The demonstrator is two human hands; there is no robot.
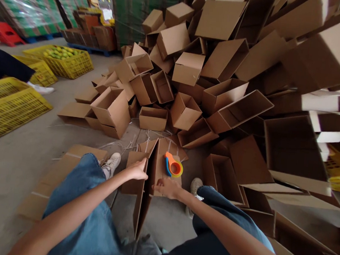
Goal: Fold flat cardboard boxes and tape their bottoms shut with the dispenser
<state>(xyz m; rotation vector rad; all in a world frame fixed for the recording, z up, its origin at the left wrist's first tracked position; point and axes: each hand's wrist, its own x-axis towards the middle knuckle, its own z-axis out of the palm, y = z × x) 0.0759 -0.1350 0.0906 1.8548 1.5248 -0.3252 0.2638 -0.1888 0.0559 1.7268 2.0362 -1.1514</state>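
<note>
While on carton (142,204), both hands (138,171) spread

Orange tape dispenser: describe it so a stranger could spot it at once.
Below the heap of cardboard boxes, a box sits between the left hand and right hand. Just beyond it lies the tape dispenser, the only orange-and-blue thing among the brown.

Nothing can be read on the cardboard boxes (188,68).
</note>
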